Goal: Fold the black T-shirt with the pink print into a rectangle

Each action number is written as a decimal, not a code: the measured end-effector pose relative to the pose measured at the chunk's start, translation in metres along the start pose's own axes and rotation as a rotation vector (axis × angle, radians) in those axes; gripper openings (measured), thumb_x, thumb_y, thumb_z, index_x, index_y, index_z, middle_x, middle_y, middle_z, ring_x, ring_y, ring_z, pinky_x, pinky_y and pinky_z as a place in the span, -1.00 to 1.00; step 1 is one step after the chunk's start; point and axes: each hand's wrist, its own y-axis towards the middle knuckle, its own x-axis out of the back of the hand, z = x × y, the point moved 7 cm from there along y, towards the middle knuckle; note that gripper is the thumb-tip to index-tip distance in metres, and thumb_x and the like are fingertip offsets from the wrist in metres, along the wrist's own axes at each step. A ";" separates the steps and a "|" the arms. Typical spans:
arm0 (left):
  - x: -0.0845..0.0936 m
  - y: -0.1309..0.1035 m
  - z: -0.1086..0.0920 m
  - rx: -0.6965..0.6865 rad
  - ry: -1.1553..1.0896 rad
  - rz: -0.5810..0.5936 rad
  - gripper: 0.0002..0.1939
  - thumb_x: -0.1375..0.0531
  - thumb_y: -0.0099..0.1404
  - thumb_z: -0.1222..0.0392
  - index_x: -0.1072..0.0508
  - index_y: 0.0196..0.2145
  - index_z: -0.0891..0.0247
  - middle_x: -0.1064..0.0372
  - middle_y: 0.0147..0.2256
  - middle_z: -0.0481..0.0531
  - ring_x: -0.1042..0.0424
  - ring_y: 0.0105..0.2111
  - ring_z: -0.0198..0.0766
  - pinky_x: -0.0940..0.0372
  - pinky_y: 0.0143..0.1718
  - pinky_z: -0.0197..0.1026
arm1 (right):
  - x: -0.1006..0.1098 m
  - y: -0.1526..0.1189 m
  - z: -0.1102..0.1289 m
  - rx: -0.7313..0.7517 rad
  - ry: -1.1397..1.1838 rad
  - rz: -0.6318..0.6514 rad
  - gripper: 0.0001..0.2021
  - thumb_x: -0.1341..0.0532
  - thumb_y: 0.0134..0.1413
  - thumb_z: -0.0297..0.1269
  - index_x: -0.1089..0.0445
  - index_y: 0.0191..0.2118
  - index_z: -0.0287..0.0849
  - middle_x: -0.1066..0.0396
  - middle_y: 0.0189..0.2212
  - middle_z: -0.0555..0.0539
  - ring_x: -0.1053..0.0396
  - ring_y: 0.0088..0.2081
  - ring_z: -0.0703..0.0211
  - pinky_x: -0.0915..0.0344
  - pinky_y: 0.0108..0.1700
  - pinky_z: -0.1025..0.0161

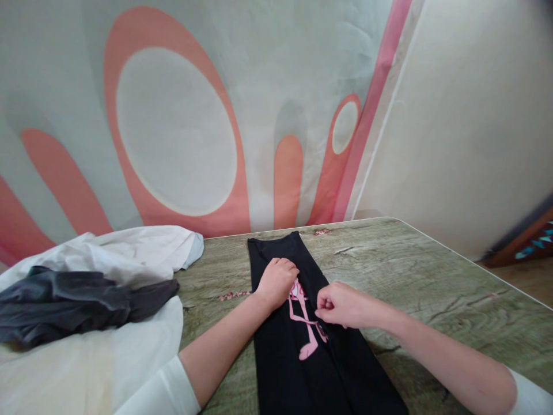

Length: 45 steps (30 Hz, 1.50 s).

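Note:
A black garment (285, 369), folded into a long strip, lies on the table and runs from near its far edge toward me. On its front is a printed pink cartoon figure (308, 349) with long legs. My left hand (277, 282) rests palm down on the cloth and covers the print's upper part; its fingers lie on the fabric. At the garment's right side, my right hand (341, 305) is closed, thumb and fingers pinched on the cloth by the print. Exactly how much fabric it grips is hidden.
To the left, a dark grey garment (82, 305) lies crumpled on white clothes (147, 248). The wood-patterned table (432, 282) reaches to a wall covering (259, 115) with coral shapes. A dark panel with blue lettering (531, 245) stands beyond the table's right edge.

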 end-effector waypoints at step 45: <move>-0.019 -0.025 0.114 0.599 -0.389 -0.312 -0.71 -0.12 0.15 0.31 -0.33 -0.13 0.22 -0.35 -0.38 -0.05 -0.35 -0.32 -0.29 -0.22 -0.22 -0.22 | 0.037 0.055 -0.018 0.271 -0.252 -0.376 -0.55 0.05 0.16 -0.12 -0.19 0.10 -0.19 -0.13 0.13 -0.18 -0.05 0.15 0.04 0.07 0.17 0.01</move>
